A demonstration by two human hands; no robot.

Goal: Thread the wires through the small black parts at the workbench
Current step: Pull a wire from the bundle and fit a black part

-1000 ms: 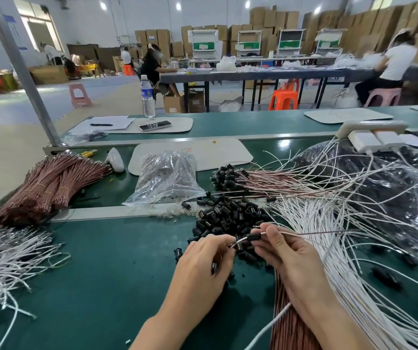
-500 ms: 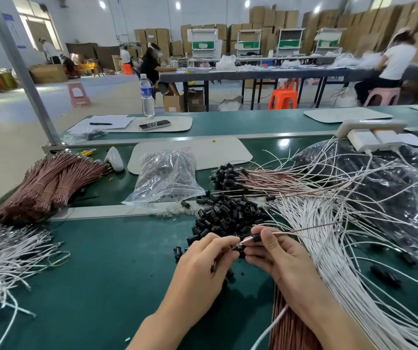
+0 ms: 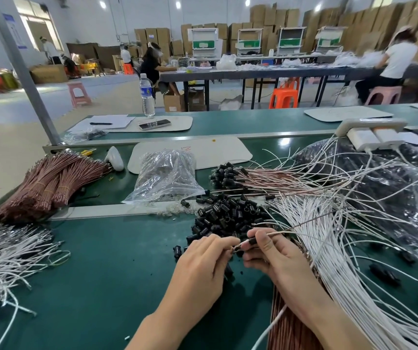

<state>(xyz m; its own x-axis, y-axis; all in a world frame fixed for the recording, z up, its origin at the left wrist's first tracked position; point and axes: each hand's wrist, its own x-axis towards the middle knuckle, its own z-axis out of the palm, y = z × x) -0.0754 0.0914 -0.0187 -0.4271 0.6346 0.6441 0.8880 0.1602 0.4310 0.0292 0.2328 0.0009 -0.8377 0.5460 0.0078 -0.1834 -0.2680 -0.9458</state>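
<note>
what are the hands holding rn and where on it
The right hand pinches the black part on a thin wire; the left hand pinches that wire's tip, just left of the part.

threaded wire [image 3: 278, 232]: end hidden by left hand [image 3: 202, 261] | white wires [image 3: 6, 261]: cut by left edge
</note>
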